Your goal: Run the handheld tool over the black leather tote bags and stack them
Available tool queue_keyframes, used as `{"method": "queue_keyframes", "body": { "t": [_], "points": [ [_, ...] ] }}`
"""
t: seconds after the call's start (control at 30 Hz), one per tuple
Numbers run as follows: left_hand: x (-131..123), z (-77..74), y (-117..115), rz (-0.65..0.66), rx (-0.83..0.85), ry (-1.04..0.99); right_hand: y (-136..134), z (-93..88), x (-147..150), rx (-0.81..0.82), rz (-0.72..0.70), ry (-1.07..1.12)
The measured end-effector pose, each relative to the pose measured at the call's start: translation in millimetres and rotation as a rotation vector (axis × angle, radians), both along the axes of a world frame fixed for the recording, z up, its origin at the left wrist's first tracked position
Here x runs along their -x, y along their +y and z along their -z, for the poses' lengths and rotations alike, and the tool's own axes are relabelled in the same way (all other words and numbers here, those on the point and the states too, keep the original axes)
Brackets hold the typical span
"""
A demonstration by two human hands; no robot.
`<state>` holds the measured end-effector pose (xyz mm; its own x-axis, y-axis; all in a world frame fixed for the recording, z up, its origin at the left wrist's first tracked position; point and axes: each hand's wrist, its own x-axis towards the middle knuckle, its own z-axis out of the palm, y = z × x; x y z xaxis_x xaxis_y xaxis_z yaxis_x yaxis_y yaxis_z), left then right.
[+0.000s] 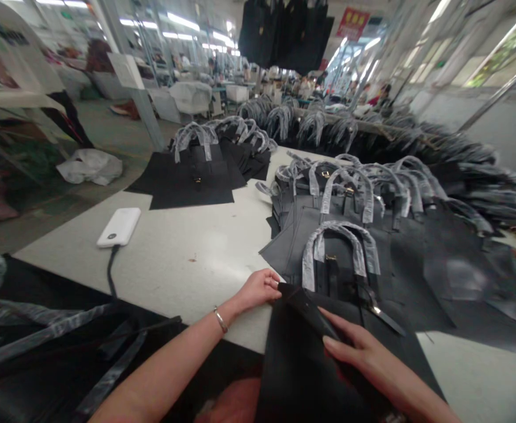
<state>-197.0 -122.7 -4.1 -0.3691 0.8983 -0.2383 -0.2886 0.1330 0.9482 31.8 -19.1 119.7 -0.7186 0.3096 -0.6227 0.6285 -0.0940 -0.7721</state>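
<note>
Black leather-like bag panel [297, 370]: flat, matte, upper edge folded into a narrow strip. Lies just in front of the stack of grey handbags with film-wrapped handles [350, 205], overhanging the white worktable [187, 252] at its near edge; long axis runs from the person toward the stack. Left hand [260, 289]: fingers pinched shut on the panel's far left corner, nearer the stack. Right hand [364, 352]: fingers straight, laid flat on the panel, grasping nothing.

On the table [187, 252], a flat bag [302, 358] lies before the bag stack [341, 235], power bank [119, 227] left.
</note>
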Motion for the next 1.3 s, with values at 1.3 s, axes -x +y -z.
{"method": "queue_keyframes", "body": {
  "t": [1.3],
  "points": [
    [-70.7,-36.0,20.5,0.053,-0.199,0.997,45.6,1.0,-111.4,0.041,0.479,-0.040]
  ]
}}
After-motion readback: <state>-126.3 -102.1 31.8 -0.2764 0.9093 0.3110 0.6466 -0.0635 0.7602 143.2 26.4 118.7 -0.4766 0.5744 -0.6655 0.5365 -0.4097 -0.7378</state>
